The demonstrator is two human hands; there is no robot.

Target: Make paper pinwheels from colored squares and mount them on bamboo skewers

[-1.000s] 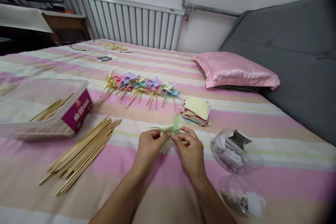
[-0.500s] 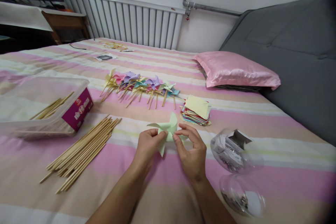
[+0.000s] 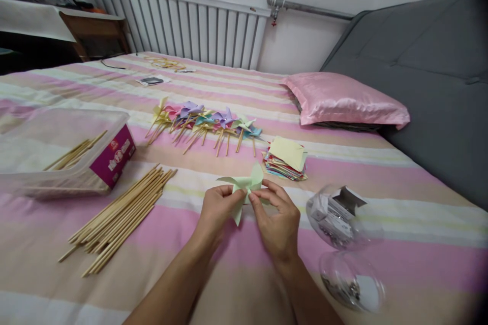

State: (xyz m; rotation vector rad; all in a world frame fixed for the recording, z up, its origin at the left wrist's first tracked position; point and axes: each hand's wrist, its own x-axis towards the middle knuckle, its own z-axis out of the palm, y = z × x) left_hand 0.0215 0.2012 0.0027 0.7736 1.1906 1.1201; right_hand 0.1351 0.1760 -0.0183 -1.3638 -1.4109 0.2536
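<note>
A pale green paper pinwheel (image 3: 247, 182) is held between my two hands above the striped bed. My left hand (image 3: 219, 208) pinches its left side, thumb near the centre. My right hand (image 3: 276, 216) closes on its right side, thumb and forefinger meeting by the middle where the folded tips come together. Whether a pin is between those fingers I cannot make out. Beyond my hands lies a stack of coloured paper squares (image 3: 285, 155), a yellow one on top. Finished pinwheels on sticks (image 3: 223, 119) lie in a row farther back.
Wooden sticks (image 3: 122, 218) lie in a bundle on the left, beside a clear plastic box (image 3: 114, 147) holding more. On the right sit two round clear containers, one with small boxes (image 3: 339, 213), one with small metal pieces (image 3: 353, 284). A pink pillow (image 3: 343, 96) lies behind.
My right thumb and forefinger have moved slightly left, closer to the pinwheel's centre. The pinwheel has shifted a little to the right, still held by both hands.
</note>
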